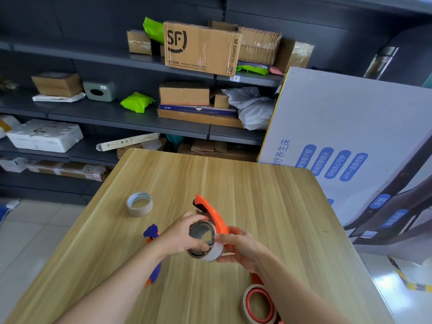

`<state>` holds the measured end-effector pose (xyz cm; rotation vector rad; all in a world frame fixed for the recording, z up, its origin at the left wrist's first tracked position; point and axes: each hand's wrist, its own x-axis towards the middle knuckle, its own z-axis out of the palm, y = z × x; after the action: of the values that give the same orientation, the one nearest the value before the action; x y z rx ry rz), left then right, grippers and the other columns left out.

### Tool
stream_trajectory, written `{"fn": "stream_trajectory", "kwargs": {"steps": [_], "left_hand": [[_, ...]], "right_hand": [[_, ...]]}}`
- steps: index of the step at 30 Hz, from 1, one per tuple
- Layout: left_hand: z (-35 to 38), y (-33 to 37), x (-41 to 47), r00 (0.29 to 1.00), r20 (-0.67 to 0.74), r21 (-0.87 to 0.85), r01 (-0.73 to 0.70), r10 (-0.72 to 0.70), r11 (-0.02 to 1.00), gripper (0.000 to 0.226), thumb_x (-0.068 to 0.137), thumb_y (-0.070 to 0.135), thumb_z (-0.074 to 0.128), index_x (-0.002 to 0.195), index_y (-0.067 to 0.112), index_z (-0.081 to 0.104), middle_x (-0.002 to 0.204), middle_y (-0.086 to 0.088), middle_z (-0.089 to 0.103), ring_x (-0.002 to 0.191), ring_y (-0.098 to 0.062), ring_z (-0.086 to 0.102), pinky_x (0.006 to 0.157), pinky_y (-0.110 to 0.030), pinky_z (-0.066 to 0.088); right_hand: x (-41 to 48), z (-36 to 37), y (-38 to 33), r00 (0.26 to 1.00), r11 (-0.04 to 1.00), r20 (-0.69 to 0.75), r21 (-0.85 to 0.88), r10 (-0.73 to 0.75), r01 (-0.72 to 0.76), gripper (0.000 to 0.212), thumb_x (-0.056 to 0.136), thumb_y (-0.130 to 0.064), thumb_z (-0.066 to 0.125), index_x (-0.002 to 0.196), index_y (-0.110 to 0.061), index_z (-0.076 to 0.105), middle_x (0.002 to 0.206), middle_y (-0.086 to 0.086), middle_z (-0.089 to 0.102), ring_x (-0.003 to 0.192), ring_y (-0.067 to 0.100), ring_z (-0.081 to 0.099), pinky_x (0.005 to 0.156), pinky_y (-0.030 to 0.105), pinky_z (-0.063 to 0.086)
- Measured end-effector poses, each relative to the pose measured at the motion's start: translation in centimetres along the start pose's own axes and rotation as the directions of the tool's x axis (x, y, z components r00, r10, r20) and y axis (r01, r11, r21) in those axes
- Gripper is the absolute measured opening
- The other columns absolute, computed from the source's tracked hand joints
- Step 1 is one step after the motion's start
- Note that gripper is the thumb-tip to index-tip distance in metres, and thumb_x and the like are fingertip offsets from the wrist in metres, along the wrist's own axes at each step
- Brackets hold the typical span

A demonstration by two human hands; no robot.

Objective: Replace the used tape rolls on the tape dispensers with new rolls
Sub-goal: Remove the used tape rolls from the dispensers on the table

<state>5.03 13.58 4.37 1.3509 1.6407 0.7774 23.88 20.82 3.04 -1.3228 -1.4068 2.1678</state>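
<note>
Above the table (257, 183), the left hand (180, 235) grips a nearly spent roll (211, 252), thumb hooked inside its core and fingers curled over the top. The right hand (240, 246) curls round the lower end of the orange dispenser (215, 213), thumb against the roll. A spare roll (140, 211) lies far left. A blue dispenser (152, 231) lies under the left forearm.

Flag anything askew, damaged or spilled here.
Nothing on the table looks spilled or broken. Off it, the SF carton on the upper shelf sits tilted rather than flat, and a large printed board leans at a slant beside the table's right side.
</note>
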Motion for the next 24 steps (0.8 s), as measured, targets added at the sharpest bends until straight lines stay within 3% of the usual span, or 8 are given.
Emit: {"fn": "stream_trajectory", "kwargs": {"steps": [4, 10, 15, 17, 19, 21, 24], "left_hand": [[0.0, 0.2, 0.0, 1.0, 0.013, 0.001, 0.018, -0.018, 1.0, 0.079, 0.046, 0.046, 0.08, 0.119, 0.026, 0.057, 0.116, 0.015, 0.047, 0.109, 0.001, 0.05, 0.087, -0.019, 0.044], [0.3, 0.0, -0.5, 0.999, -0.032, -0.013, -0.017, 0.016, 1.0, 0.059, 0.066, 0.024, 0.085, 0.117, 0.028, 0.056, 0.118, 0.015, 0.048, 0.108, 0.005, 0.048, 0.08, -0.014, 0.041], [0.9, 0.6, -0.8, 1.0, 0.013, -0.06, -0.02, 0.02, 0.998, 0.066, 0.079, 0.023, 0.076, 0.134, 0.037, 0.042, 0.13, 0.014, 0.043, 0.12, -0.002, 0.044, 0.083, -0.007, 0.036], [1.0, 0.8, -1.0, 0.999, 0.038, -0.087, -0.001, 0.005, 0.996, 0.067, 0.078, 0.02, 0.078, 0.13, 0.04, 0.041, 0.13, 0.017, 0.043, 0.116, 0.002, 0.046, 0.086, -0.011, 0.039], [0.9, 0.9, -1.0, 1.0, 0.014, -0.114, 0.01, -0.009, 0.993, 0.061, 0.073, 0.016, 0.081, 0.118, 0.039, 0.048, 0.122, 0.016, 0.051, 0.106, 0.006, 0.051, 0.082, -0.014, 0.045], [0.8, 1.0, -1.0, 1.0, -0.013, -0.158, 0.023, -0.026, 0.987, 0.057, 0.069, 0.013, 0.083, 0.113, 0.033, 0.053, 0.116, 0.009, 0.058, 0.099, -0.001, 0.056, 0.08, -0.019, 0.05], [0.4, 1.0, -1.0, 0.997, -0.035, -0.255, 0.055, -0.066, 0.965, 0.054, 0.066, 0.01, 0.084, 0.108, 0.028, 0.054, 0.113, 0.006, 0.058, 0.1, -0.01, 0.058, 0.072, -0.023, 0.051]], "right_hand": [[0.1, 0.3, 0.2, 1.0, 1.0, 0.001, -0.015, 0.004, -0.004, 0.06, 0.068, -0.022, 0.081, 0.119, -0.001, 0.058, 0.097, 0.013, 0.074, 0.084, 0.024, 0.07, 0.07, 0.037, 0.058], [0.5, 0.6, 0.4, 1.0, 0.998, -0.021, -0.056, -0.011, 0.01, 0.072, 0.058, -0.028, 0.082, 0.121, -0.003, 0.058, 0.101, 0.013, 0.075, 0.09, 0.024, 0.072, 0.072, 0.036, 0.058], [1.0, 1.1, 0.7, 0.995, 0.998, -0.099, 0.063, -0.014, 0.021, 0.078, 0.055, -0.024, 0.079, 0.124, 0.002, 0.054, 0.097, 0.014, 0.071, 0.078, 0.024, 0.07, 0.06, 0.03, 0.054], [1.1, 1.4, 0.8, 0.994, 0.996, -0.106, 0.091, -0.013, 0.023, 0.084, 0.053, -0.025, 0.081, 0.126, 0.003, 0.051, 0.099, 0.016, 0.071, 0.076, 0.025, 0.071, 0.059, 0.03, 0.054], [1.1, 1.5, 0.8, 0.995, 0.993, -0.096, 0.111, -0.024, 0.035, 0.086, 0.054, -0.026, 0.084, 0.128, 0.003, 0.051, 0.101, 0.016, 0.072, 0.08, 0.027, 0.071, 0.064, 0.033, 0.055], [0.7, 1.6, 0.3, 0.997, 0.987, -0.033, 0.144, -0.067, 0.071, 0.075, 0.067, -0.032, 0.086, 0.127, 0.003, 0.057, 0.111, 0.018, 0.072, 0.094, 0.03, 0.071, 0.079, 0.04, 0.057], [-0.2, 1.6, -0.6, 0.99, 0.975, 0.063, 0.193, -0.125, 0.111, 0.047, 0.093, -0.035, 0.062, 0.127, -0.002, 0.062, 0.125, 0.018, 0.067, 0.116, 0.033, 0.064, 0.103, 0.049, 0.048]]}}
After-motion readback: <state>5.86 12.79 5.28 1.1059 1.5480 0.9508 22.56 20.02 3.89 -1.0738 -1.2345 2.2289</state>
